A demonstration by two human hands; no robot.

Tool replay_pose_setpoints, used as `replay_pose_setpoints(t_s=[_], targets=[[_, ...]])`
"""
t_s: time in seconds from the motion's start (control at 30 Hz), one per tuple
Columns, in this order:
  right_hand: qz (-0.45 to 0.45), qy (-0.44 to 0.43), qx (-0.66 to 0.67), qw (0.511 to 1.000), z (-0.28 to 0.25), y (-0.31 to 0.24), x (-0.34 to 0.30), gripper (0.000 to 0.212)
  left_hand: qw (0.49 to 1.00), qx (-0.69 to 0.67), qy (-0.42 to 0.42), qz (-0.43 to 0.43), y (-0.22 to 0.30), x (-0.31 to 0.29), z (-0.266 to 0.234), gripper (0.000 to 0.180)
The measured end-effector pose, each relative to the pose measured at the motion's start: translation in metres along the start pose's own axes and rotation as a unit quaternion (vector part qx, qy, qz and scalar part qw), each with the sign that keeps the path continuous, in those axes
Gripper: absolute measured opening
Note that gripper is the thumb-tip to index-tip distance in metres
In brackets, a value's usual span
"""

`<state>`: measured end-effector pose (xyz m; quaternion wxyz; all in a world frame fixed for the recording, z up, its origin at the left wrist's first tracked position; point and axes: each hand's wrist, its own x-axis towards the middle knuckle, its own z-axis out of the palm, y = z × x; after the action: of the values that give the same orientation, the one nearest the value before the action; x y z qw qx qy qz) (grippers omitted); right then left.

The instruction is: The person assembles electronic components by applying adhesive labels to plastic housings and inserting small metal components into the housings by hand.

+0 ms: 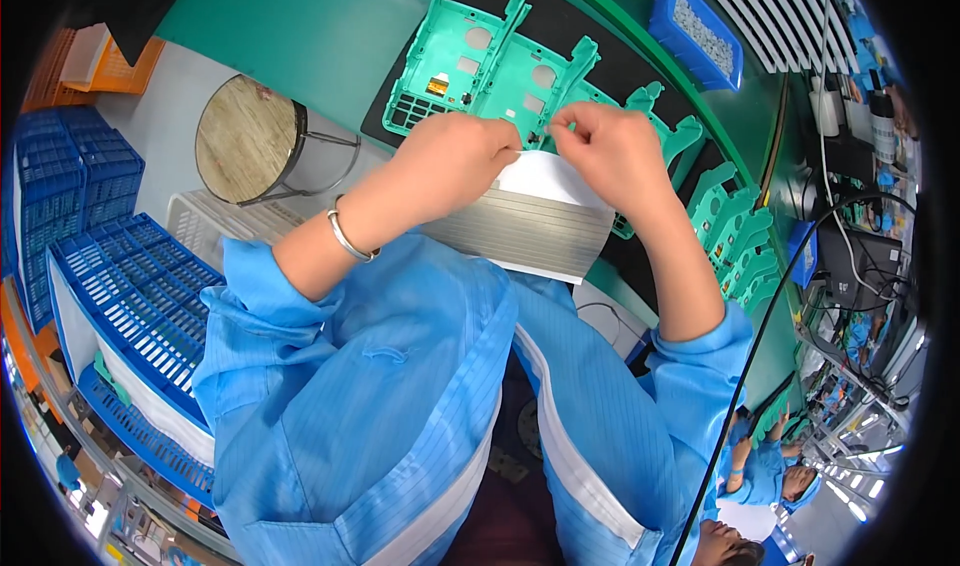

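A sheet of grey adhesive-looking strips (520, 234) on a white backing lies below my hands, at the near edge of the bench. My left hand (452, 161), with a silver bangle at the wrist, is closed in a pinch at the upper left corner of the sheet's bare white part. Just to the right, my right hand (618, 154) is pinched too, above the sheet; anything between its fingertips is too small to make out. Beyond both hands stands a green plastic housing (480, 41), with several more like it lined up to the right.
A blue bin (697, 36) of small pale parts sits at the far right. Black mats lie under the housings on the green bench (290, 41). To the left are a round stool (250, 138) and blue crates (135, 306). A black cable (770, 336) crosses the right side.
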<state>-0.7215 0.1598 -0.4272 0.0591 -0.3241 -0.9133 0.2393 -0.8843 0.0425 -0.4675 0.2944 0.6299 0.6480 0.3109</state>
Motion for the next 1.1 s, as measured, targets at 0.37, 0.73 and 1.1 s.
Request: replay_pose_setpoints(t_s=[0.37, 0.73, 1.1], targets=[[-0.034, -0.02, -0.14, 0.989, 0.016, 0.003, 0.034, 0.011, 0.999, 0.047, 0.006, 0.015, -0.007, -0.001, 0.006, 0.013], [-0.065, -0.033, -0.177, 0.982, 0.015, -0.001, 0.039, 0.011, 0.999, 0.051, 0.012, 0.014, -0.007, -0.002, 0.008, 0.014], [-0.089, -0.02, -0.206, 0.974, 0.019, 0.001, 0.037, 0.011, 0.998, 0.06, 0.011, 0.013, -0.005, -0.002, 0.003, 0.013]])
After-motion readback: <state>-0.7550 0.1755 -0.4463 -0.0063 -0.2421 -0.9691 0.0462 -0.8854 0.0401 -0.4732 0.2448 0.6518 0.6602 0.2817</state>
